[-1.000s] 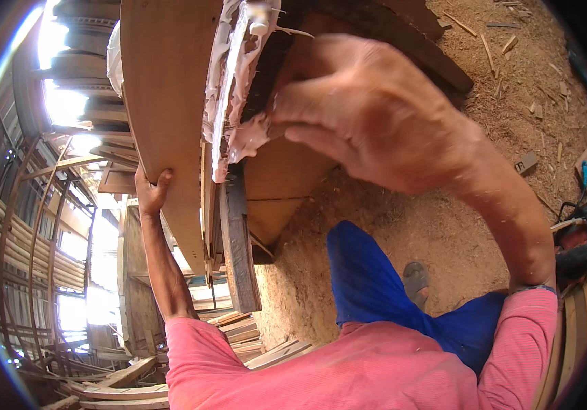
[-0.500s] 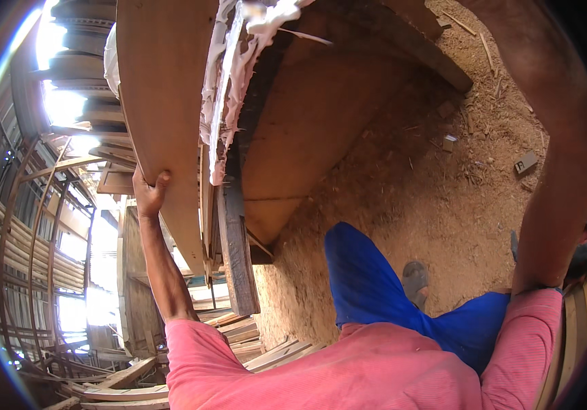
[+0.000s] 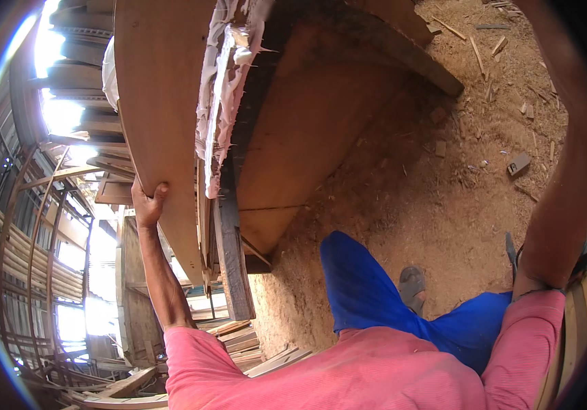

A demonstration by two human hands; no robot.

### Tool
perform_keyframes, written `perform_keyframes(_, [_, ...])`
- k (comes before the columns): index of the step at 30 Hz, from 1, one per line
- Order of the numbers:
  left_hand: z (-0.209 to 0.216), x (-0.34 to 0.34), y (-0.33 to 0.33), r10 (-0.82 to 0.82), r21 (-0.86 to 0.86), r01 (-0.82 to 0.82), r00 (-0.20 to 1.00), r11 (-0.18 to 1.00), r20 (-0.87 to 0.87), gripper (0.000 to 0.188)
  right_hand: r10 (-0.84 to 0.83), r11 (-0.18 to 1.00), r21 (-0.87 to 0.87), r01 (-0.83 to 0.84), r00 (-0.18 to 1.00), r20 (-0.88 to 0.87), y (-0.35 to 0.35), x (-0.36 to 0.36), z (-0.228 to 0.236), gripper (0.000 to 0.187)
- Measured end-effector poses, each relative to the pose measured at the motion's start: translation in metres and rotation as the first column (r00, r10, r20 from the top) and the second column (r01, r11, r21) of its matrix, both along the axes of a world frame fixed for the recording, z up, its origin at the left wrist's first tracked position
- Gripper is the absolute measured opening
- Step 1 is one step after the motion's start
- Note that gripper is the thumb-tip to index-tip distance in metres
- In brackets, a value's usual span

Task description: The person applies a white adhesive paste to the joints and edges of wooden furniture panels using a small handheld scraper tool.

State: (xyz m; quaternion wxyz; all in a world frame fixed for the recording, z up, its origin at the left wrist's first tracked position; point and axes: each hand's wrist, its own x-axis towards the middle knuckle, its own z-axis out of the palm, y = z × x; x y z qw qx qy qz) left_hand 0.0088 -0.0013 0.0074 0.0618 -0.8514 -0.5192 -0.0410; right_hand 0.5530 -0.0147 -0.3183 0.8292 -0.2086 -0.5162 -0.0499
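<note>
Our left hand (image 3: pixel 148 203) gripped the edge of the wooden board (image 3: pixel 160 116). Our right arm (image 3: pixel 566 184) reached up out of view, so we could not tell that hand's state.

Quick head count from where I'm standing

I can see one of my hands, my left hand (image 3: pixel 148 205), one big curved wooden panel (image 3: pixel 160 116), one strip of torn white cloth (image 3: pixel 221 82), one dark plank (image 3: pixel 232 253), one sandal (image 3: pixel 413 287), and one small block (image 3: pixel 519 164) on the dirt floor (image 3: pixel 443 198).
</note>
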Motion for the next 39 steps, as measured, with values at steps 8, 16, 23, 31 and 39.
perform_keyframes(8, [-0.004,0.007,-0.002,-0.045,0.037,0.046,0.999,0.998,-0.018,0.070,0.086,0.995,-0.064,-0.081,0.993,0.081,-0.013,-0.034,0.010,0.014])
perform_keyframes(16, [-0.001,0.005,-0.007,-0.014,0.028,0.014,1.000,1.000,-0.006,0.074,-0.109,0.989,0.123,0.087,0.978,0.181,-0.014,-0.019,0.010,0.018])
perform_keyframes(23, [-0.007,0.015,0.000,-0.050,0.083,0.052,0.998,0.995,-0.028,0.078,-0.222,0.960,0.171,0.223,0.975,-0.027,0.020,-0.025,0.016,0.018])
perform_keyframes(31, [-0.005,0.015,0.000,-0.042,0.060,0.045,0.998,0.997,-0.044,0.078,-0.202,0.976,0.109,0.189,0.972,0.120,-0.002,-0.021,0.009,0.015])
perform_keyframes(39, [-0.004,0.010,-0.005,-0.017,0.019,0.017,1.000,1.000,-0.013,0.077,0.548,0.784,-0.251,-0.567,0.823,-0.149,-0.045,-0.034,-0.001,0.019])
